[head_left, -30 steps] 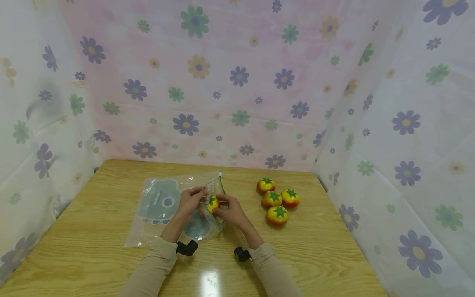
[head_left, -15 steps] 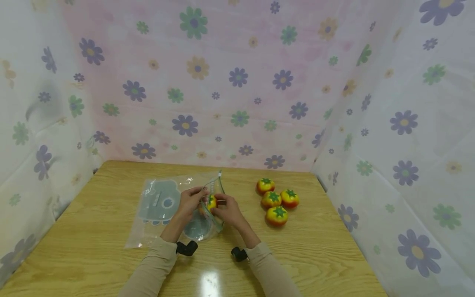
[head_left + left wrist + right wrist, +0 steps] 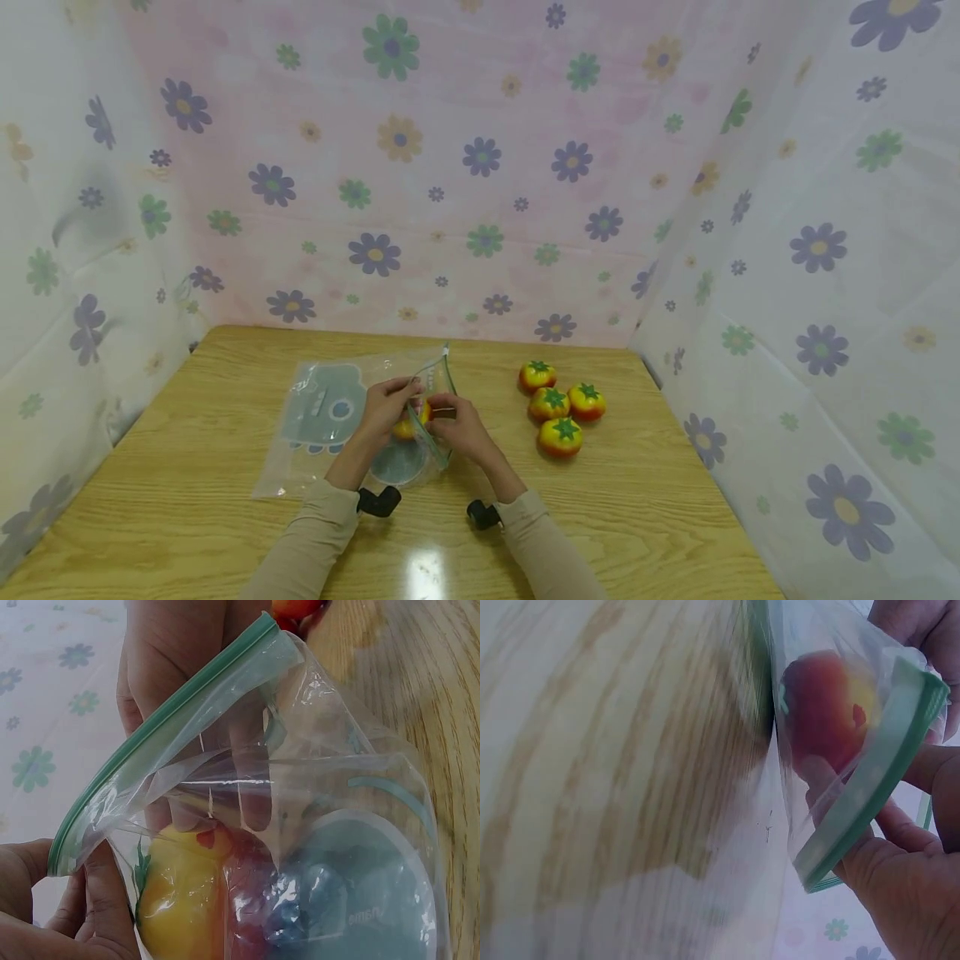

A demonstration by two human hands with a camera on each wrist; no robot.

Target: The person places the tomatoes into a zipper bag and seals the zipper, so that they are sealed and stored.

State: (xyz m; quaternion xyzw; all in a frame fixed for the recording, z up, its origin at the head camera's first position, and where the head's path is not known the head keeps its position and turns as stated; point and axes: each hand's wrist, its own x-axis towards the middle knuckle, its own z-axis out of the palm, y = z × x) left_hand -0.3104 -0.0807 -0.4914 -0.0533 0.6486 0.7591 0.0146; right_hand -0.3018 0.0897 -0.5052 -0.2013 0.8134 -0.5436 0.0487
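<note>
A clear zip bag (image 3: 322,408) with a green seal strip and a grey-blue printed figure lies on the table, its mouth facing right. My left hand (image 3: 384,408) pinches the rim of that mouth between thumb and fingers. Just inside the opening sits a yellow-red toy tomato (image 3: 184,892) with a green leaf top, seen through the plastic. My right hand (image 3: 461,425) reaches into the mouth; its fingers (image 3: 251,772) extend toward the toy tomato and their tips touch it. Whether a second fruit lies behind it, I cannot tell.
Several more toy tomatoes (image 3: 560,437) stand in a cluster on the wooden table (image 3: 637,500), right of my right hand. Flower-printed cloth (image 3: 480,208) hangs behind the table and on both sides.
The toy tomato has moved left, from between my right fingers in the bag mouth to deeper inside the bag. My right hand has shifted slightly left; my left hand keeps its place.
</note>
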